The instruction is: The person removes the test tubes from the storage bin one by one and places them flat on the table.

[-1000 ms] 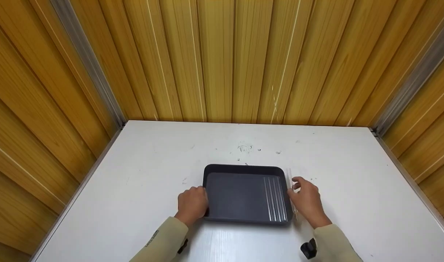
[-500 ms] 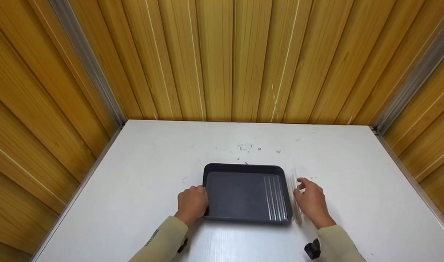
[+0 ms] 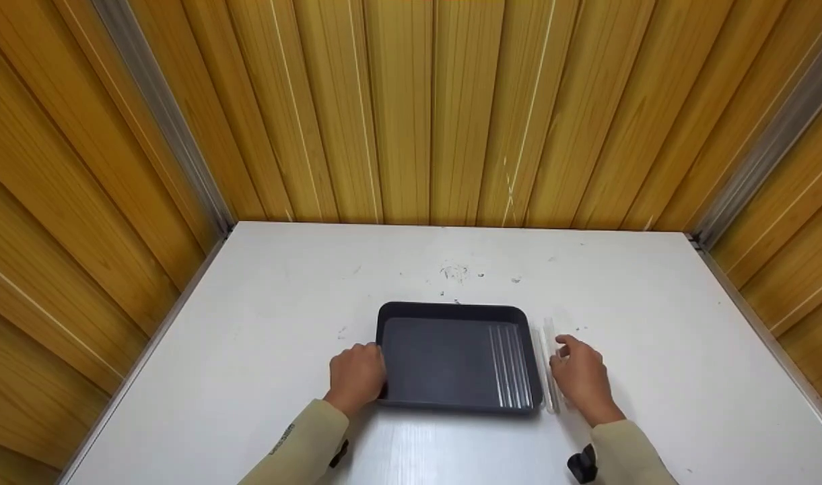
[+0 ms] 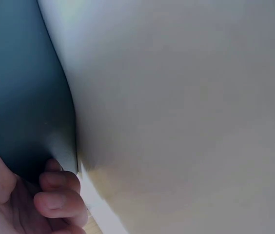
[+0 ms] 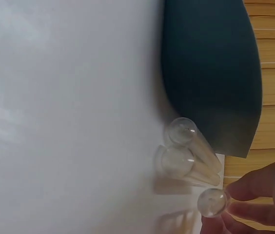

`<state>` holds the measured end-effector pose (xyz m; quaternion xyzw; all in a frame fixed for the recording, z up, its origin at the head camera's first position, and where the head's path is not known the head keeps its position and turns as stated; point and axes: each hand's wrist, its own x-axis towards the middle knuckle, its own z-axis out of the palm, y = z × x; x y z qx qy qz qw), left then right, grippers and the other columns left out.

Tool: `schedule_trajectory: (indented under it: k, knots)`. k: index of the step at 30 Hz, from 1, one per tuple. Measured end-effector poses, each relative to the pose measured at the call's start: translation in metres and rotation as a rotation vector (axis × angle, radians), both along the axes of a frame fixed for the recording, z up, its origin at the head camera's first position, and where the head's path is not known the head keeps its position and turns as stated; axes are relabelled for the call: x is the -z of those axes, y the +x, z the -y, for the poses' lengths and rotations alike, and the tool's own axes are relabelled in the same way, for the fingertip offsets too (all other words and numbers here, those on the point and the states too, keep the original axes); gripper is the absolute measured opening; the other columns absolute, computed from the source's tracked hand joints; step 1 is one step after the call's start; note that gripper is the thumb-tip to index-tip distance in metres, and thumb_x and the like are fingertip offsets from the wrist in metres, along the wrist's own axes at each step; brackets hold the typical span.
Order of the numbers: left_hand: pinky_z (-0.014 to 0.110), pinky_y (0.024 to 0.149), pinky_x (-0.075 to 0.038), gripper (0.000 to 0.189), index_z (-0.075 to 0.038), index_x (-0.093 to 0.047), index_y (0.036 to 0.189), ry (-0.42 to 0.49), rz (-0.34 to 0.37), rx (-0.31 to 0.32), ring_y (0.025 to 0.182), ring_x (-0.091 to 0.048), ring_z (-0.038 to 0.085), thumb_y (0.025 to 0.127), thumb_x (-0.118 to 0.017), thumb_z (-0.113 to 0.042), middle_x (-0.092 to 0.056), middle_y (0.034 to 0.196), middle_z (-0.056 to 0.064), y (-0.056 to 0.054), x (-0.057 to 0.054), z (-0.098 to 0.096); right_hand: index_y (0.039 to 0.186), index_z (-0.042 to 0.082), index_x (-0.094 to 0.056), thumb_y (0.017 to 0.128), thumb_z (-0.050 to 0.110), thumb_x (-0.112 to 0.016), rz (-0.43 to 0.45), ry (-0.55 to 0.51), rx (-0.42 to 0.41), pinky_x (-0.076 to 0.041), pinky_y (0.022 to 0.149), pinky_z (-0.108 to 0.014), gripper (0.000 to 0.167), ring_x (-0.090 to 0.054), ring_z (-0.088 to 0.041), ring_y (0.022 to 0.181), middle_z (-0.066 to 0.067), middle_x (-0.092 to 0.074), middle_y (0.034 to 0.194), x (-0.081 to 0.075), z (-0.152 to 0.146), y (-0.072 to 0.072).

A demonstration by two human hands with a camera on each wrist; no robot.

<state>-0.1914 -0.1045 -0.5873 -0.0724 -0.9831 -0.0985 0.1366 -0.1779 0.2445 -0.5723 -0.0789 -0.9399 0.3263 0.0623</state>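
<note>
A dark grey rectangular tray (image 3: 444,364) lies on the table. Its left side is gripped by my left hand (image 3: 357,378), whose curled fingers (image 4: 59,201) show against the wall in the left wrist view. Several clear tubes (image 3: 508,367) lie in parallel at the right end inside the tray. Outside its right wall rest two more clear round-ended tubes (image 5: 180,158), close together. My right hand (image 3: 581,378) is just right of these and pinches another clear tube (image 5: 213,202) between thumb and fingers. Most of that held tube is hard to make out in the head view.
The white table (image 3: 303,296) has small dark marks behind the tray. Wood-patterned panels (image 3: 411,114) wall it in at the back and both sides. Metal posts (image 3: 172,114) stand in the back corners.
My right hand has moved a little to the right and toward me, away from the tray, with the tube. More tubes show beside the tray's right wall. The left hand and tray stay still.
</note>
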Motion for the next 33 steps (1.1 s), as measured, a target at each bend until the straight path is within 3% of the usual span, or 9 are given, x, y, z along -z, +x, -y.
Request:
schedule_trajectory:
  k: [6, 12, 25, 33]
  knots:
    - [0.043, 0.046, -0.045, 0.033, -0.005, -0.060, 0.068, 0.005, 0.013, -0.008, 0.054, -0.060, 0.031, 0.097, -0.051, -0.019, -0.061, 0.063, 0.012, -0.0015, -0.0018, 0.0002, 0.121, -0.005, -0.058, 0.087, 0.006, -0.058, 0.025, 0.014, 0.015, -0.048, 0.071, -0.045, 0.036, -0.063, -0.031, 0.086, -0.020, -0.066, 0.102, 0.0023, 0.0006, 0.0007]
    - [0.044, 0.046, -0.044, 0.032, -0.005, -0.061, 0.068, 0.014, 0.017, -0.007, 0.054, -0.060, 0.031, 0.096, -0.051, -0.019, -0.062, 0.063, 0.012, -0.0023, -0.0014, -0.0002, 0.119, -0.008, -0.057, 0.087, 0.004, -0.058, 0.010, -0.005, 0.005, -0.048, 0.076, -0.047, 0.034, -0.063, -0.031, 0.086, -0.021, -0.066, 0.098, 0.0044, 0.0004, 0.0007]
    - [0.043, 0.045, -0.043, 0.031, -0.004, -0.061, 0.069, 0.013, -0.010, 0.005, 0.053, -0.060, 0.031, 0.096, -0.053, -0.018, -0.062, 0.063, 0.013, -0.0008, 0.0006, -0.0004, 0.118, -0.008, -0.057, 0.088, 0.005, -0.060, 0.007, -0.017, -0.001, -0.048, 0.074, -0.044, 0.033, -0.061, -0.029, 0.086, -0.020, -0.065, 0.097, 0.0071, 0.0016, 0.0006]
    - [0.042, 0.044, -0.044, 0.030, -0.005, -0.060, 0.069, -0.006, 0.011, 0.001, 0.052, -0.059, 0.030, 0.096, -0.053, -0.017, -0.060, 0.062, 0.012, -0.0016, 0.0012, -0.0003, 0.113, -0.008, -0.060, 0.089, 0.006, -0.058, -0.021, -0.008, -0.001, -0.050, 0.072, -0.043, 0.028, -0.064, -0.030, 0.086, -0.021, -0.067, 0.096, 0.0069, 0.0004, 0.0003]
